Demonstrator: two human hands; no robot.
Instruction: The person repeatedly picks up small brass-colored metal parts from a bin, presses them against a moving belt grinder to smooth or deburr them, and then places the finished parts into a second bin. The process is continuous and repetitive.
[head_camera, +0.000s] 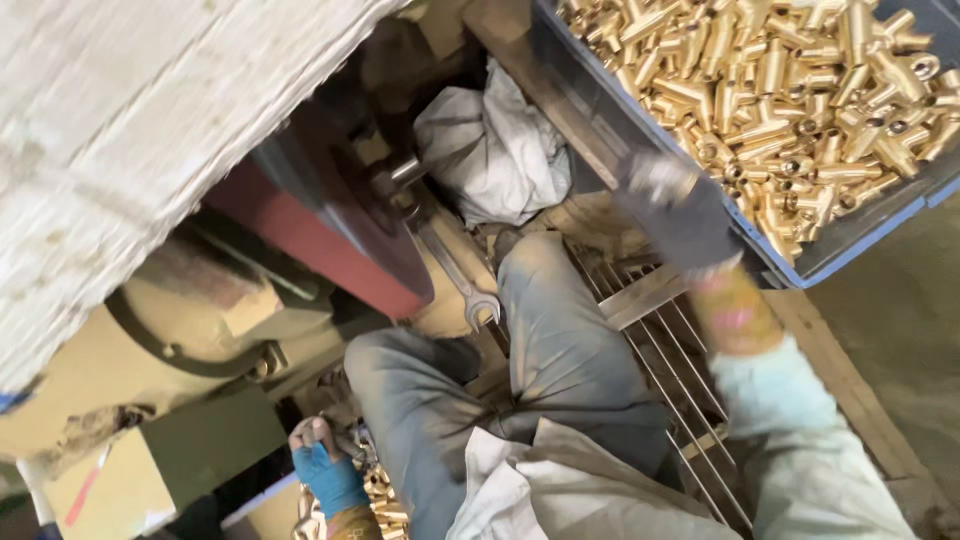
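My right hand (678, 212), in a dark glove and blurred by motion, is raised at the near edge of a blue-grey bin (800, 262) heaped with brass T-fittings (790, 90). Its fingers curl round a small pale shiny piece (655, 178). My left hand (325, 468), in a blue glove with bare fingertips, hangs low beside my left knee, right above a pile of brass fittings (385, 500). Whether it holds one is hidden. My legs in dusty grey trousers (545, 350) lie between the two hands.
A dark red abrasive belt (330, 225) runs over a wheel on a tan machine (180, 330) at the left. An open-ended spanner (462, 285) lies by it. A crumpled white cloth (495, 150) sits behind. A metal grate (680, 350) lies under my right arm.
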